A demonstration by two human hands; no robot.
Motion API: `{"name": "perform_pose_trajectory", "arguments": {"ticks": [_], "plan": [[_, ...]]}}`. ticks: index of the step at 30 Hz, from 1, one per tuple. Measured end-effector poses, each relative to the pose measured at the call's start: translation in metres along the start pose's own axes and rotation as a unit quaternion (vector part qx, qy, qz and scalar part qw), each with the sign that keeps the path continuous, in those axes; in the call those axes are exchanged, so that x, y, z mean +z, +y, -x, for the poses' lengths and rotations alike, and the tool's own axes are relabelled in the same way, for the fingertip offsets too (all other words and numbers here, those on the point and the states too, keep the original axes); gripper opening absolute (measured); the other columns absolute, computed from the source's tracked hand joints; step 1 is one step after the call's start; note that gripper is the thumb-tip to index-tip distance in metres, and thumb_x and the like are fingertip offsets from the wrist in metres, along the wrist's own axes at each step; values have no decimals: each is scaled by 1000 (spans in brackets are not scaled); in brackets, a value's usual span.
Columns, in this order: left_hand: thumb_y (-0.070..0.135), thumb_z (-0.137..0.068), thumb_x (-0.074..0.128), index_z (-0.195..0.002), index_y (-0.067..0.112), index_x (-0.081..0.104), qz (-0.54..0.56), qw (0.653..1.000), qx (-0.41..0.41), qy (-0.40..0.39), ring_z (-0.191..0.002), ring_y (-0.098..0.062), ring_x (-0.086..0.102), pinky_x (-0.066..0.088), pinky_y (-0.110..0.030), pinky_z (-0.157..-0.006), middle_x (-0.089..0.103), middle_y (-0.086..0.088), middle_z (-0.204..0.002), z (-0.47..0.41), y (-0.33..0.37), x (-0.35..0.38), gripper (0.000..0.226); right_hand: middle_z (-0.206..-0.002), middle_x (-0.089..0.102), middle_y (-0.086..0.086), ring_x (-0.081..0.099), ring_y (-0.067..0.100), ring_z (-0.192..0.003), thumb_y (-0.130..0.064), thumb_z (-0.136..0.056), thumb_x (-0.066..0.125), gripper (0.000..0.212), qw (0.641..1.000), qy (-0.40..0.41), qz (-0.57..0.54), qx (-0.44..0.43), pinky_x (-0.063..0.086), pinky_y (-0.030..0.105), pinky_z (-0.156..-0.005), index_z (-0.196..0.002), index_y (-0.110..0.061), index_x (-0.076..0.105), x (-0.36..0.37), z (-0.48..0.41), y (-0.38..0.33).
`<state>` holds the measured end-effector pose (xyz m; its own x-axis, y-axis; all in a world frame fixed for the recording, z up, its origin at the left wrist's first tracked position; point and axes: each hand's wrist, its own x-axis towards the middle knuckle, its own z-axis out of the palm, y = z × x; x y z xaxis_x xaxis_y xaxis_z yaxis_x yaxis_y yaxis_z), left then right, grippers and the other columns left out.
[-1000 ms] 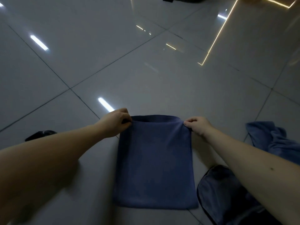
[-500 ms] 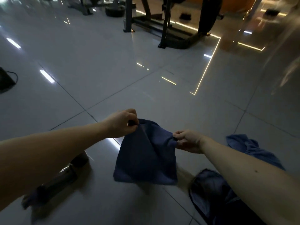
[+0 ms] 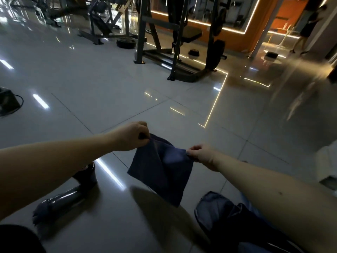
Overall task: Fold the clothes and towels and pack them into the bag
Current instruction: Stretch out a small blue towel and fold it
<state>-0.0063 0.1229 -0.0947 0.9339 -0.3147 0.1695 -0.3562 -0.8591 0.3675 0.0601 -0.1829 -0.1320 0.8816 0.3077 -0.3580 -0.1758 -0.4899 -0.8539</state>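
Head-worn view looking down on a glossy tiled floor [image 3: 109, 88] in a dim gym, with a weight rack [image 3: 175, 42] in the background; two bare arms reach forward. The left hand [image 3: 130, 136] pinches one upper corner of a dark blue towel [image 3: 162, 172], fingers curled round the cloth; the right hand [image 3: 201, 157] pinches the other upper corner between thumb and fingers. The towel hangs in the air between the hands, slack and creased diagonally, its lowest corner apparently clear of the floor; it looks folded small, though the layers cannot be counted. A dark bag [image 3: 217, 212] lies on the floor just below and right of the towel, partly hidden by the right forearm; its mouth seems open. A dark shiny object [image 3: 69, 196] lies under the left forearm; what it is cannot be told. The step in hand appears to be carrying the folded towel to the bag; the next move likely calls for lowering it over the bag's mouth with both corners held level, so the fold does not spill.
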Motion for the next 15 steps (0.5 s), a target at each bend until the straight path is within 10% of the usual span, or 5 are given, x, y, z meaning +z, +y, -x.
{"name": "perform_pose_trajectory", "arguments": {"ticks": [15], "plan": [[33, -99, 57, -106, 23, 66, -69, 993, -98, -12, -91, -17, 58, 51, -38, -82, 61, 8, -98, 24, -22, -14, 15, -91, 69, -3, 64, 14, -89, -11, -89, 71, 11, 939, 119, 292, -140, 50, 27, -78, -89, -22, 70, -55, 23, -6]]}}
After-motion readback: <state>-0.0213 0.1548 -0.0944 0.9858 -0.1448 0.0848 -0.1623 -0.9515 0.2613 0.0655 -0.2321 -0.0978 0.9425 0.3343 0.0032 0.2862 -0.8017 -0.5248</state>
